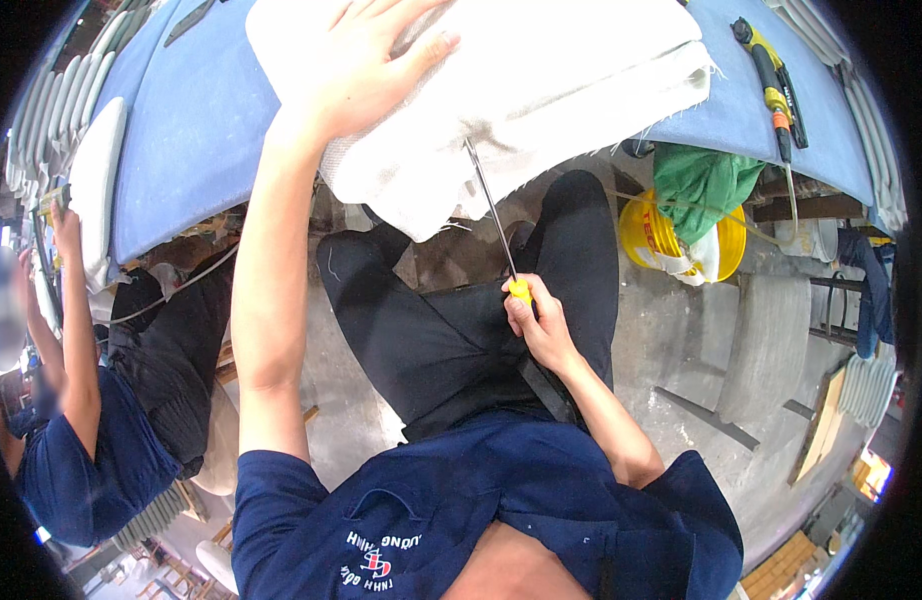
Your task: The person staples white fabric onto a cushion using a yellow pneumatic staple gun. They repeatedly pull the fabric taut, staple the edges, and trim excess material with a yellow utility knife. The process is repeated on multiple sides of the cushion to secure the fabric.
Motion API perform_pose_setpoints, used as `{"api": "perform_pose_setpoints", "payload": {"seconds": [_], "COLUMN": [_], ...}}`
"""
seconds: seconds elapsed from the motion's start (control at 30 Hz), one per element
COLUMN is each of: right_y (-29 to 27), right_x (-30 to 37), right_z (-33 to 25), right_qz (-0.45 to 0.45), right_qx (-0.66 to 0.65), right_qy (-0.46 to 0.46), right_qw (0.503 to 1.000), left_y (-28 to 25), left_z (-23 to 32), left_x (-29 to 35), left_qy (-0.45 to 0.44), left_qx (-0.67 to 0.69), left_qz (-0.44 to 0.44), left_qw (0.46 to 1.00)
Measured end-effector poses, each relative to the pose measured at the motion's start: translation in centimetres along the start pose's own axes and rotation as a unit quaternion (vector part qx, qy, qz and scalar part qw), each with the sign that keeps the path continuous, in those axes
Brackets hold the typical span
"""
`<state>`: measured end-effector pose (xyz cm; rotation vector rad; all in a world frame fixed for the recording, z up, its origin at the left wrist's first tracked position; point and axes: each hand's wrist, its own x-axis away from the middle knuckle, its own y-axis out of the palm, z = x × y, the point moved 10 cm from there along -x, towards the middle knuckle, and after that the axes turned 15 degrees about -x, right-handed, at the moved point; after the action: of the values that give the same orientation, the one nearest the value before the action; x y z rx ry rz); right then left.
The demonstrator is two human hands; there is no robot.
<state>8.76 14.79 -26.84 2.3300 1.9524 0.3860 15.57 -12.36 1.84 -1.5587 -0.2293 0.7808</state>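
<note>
A white fabric-covered panel [561, 75] with frayed cloth edges lies at the near edge of the blue-topped table. Flat on its left part rests my left hand [366, 75], fingers spread. In my right hand [541, 320], low in front of my lap, is the yellow handle of a long screwdriver [494, 215]. Its thin metal shaft points up and away, and the tip meets the loose cloth along the panel's near side, where the fabric is creased. Whether the tip pierces the cloth I cannot tell.
On the blue tabletop [201, 110], a yellow-and-black air tool [771, 85] with a hose lies at right. Below it stands a yellow bucket [646, 240] with a green cloth [701, 185]. A co-worker [91, 440] sits at left beside stacked grey-white panels [66, 100].
</note>
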Motion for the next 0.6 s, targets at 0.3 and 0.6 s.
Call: {"api": "perform_pose_setpoints", "payload": {"seconds": [0.3, 0.6], "right_y": [2.4, 3.3], "right_x": [0.9, 0.6], "right_z": [1.0, 1.3], "right_qz": [-0.022, -0.038], "right_qx": [-0.152, -0.123], "right_qy": [0.036, 0.039], "right_qw": [0.987, 0.991], "left_y": [0.0, -0.3], "left_z": [-0.2, -0.2], "left_x": [0.3, 0.3], "left_qy": [-0.010, -0.014], "left_qx": [-0.011, -0.011], "left_qz": [0.006, 0.009], "left_qw": [1.000, 1.000]}}
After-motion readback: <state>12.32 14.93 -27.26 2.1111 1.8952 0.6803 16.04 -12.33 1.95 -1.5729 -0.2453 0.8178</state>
